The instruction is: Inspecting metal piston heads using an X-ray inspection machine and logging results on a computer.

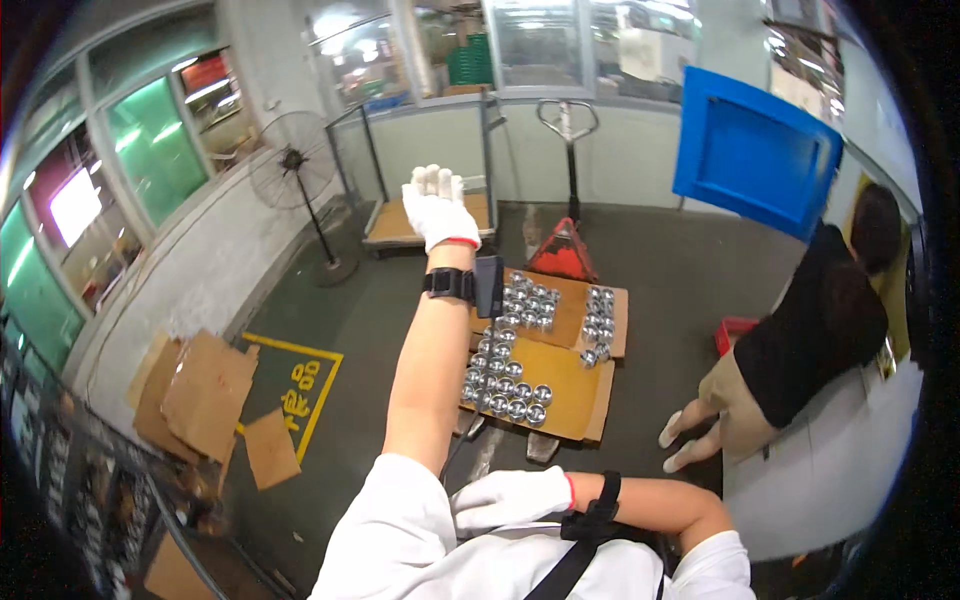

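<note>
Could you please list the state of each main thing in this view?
Left hand: gloved, raised, open.
Right hand: gloved, near the waist.
Metal parts: clustered, ungripped.
Cardboard sheet: flat, partly covered.
Pallet jack: handle upright.
Fan: standing; running or not unclear.
Co-worker: standing.

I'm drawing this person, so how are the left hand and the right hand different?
The left hand is stretched out ahead, while the right hand is tucked close to the white shirt. The left hand points forward; the right hand points across toward the left. Both wear white gloves with red cuffs.
</note>
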Tool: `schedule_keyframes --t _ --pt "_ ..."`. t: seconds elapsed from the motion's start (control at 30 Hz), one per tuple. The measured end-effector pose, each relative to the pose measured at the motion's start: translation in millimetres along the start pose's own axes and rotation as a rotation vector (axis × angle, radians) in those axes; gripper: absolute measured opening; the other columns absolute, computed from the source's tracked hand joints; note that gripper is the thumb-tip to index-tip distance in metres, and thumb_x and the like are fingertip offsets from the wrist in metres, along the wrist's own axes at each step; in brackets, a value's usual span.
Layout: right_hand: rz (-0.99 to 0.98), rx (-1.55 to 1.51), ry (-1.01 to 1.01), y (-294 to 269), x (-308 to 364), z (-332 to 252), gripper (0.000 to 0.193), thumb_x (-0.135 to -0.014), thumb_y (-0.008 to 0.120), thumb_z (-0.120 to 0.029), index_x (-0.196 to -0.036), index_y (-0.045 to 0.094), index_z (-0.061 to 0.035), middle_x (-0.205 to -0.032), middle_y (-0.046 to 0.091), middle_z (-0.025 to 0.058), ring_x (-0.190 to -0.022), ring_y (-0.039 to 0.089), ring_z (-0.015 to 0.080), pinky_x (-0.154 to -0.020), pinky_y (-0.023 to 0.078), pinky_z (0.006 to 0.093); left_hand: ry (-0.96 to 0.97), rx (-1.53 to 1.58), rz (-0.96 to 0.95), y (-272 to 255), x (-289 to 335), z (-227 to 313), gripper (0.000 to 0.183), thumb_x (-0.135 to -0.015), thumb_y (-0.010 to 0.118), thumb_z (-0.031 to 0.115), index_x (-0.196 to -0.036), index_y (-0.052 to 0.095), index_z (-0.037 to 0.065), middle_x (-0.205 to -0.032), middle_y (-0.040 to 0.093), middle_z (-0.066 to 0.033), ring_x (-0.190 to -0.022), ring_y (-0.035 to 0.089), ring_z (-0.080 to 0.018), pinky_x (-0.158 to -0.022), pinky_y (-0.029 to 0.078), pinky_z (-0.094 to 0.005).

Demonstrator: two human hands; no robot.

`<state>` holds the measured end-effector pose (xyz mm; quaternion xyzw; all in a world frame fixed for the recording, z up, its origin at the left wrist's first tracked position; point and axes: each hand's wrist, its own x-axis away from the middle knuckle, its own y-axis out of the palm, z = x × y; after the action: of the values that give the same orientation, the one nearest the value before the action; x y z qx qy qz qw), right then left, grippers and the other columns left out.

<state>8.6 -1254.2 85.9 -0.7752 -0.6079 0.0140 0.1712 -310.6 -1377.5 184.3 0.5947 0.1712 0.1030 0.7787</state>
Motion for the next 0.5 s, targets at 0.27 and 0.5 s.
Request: schedule_keyframes --t 0.27,0.5 --pt "0.031 0.151 -0.013 2.9 28.7 0.1 0.055 -0.106 0.051 -0.046 -0.14 0.056 -0.0039 -0.132 0.066 0.0238 -0.121 0.064 0.0353 -0.104 0.049 0.0417 -0.009 -0.013 -0.098 22.3 9.9 -47.7 0.046 -0.108 0.044 0.049 -0.128 0.061 0.011 -0.127 0.065 -0.0088 -0.119 0.061 -0.0287 -0.112 0.046 -0.0491" --pt "0.367 0.408 -0.148 20.3 73.5 27.3 0.04 -0.101 0.051 -0.04 -0.112 0.068 -0.005 -0.102 0.069 0.0215 -0.098 0.066 0.0407 -0.087 0.052 0.0492 0.177 -0.635 -0.197 -31.3 7.1 -80.8 0.041 -0.108 0.048 0.03 -0.13 0.062 -0.001 -0.133 0.066 -0.0181 -0.124 0.062 -0.0298 -0.11 0.047 -0.0439"
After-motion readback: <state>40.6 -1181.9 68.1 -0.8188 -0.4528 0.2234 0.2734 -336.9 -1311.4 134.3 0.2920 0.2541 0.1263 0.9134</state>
